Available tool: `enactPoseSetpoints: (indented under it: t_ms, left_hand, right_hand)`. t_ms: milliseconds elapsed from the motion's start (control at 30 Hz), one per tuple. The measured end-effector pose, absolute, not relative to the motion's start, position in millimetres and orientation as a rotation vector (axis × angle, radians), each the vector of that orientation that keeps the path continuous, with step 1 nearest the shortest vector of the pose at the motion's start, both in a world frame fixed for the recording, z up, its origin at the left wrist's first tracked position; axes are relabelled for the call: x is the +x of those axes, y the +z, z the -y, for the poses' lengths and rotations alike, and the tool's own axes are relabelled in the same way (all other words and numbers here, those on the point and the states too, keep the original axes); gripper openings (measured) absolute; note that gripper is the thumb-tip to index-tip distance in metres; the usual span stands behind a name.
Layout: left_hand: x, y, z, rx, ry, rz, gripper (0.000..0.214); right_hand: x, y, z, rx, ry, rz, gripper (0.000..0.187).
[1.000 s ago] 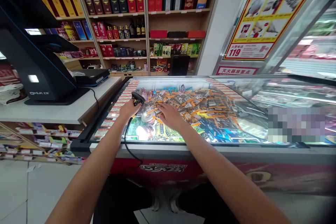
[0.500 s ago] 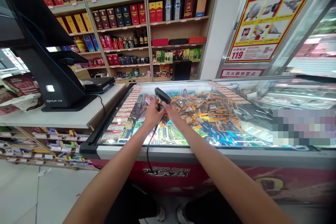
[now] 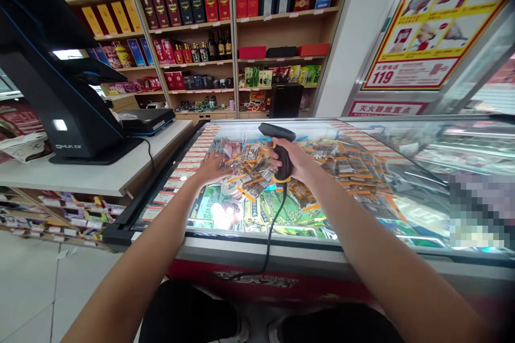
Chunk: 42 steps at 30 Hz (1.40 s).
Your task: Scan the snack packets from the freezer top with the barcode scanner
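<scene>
My right hand (image 3: 295,161) is wrapped round the grip of a black barcode scanner (image 3: 277,142) with an orange band, held upright over the freezer's glass lid (image 3: 362,209). Its black cable (image 3: 269,236) hangs down over the freezer's front edge. My left hand (image 3: 211,167) rests flat with fingers spread on a pile of small orange-and-silver snack packets (image 3: 249,171) that lie on the glass. Both forearms reach forward from the bottom of the view.
A checkout counter (image 3: 88,177) with a black register screen (image 3: 48,80) stands at the left. Shelves of boxed goods and bottles (image 3: 225,37) fill the back wall. A red fire-safety poster (image 3: 426,27) hangs at the right. Price tags line the freezer's left rim.
The scanner has passed from my left hand to my right hand. My left hand has dropped flat onto the packets at the left. The view has shifted slightly.
</scene>
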<state>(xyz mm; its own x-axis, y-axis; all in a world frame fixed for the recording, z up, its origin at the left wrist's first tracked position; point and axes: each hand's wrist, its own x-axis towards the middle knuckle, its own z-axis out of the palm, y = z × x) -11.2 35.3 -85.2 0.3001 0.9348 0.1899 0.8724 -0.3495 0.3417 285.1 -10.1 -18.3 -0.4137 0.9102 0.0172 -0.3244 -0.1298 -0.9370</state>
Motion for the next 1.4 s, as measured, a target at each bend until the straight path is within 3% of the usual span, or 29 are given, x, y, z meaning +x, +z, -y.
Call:
enactPoseSetpoints:
  t_ms: [267,433,1033,1267,1400]
  left_hand:
    - [-3,-74,-28,2.179,0.921,-1.521,0.074]
    - [1,-73,-25,2.162,1.157,-1.455,0.059]
    - [10,-69,-17,2.139,1.291,-1.366,0.045]
    - [-13,-66,-31,1.831,1.204,-1.955,0.028]
    - [-30,-63,-29,1.762,1.090,-2.231,0.038]
  right_hand:
    - [269,-26,37,-0.987,1.678,1.463,0.026]
    - [268,-27,43,-1.011,1.640,1.544,0.026]
    - [270,-32,41,-0.883,1.645,1.587,0.030]
    - [271,-25,41,-0.887,1.618,1.362,0.025]
    - [274,-25,39,-0.914,1.613,1.252,0.023]
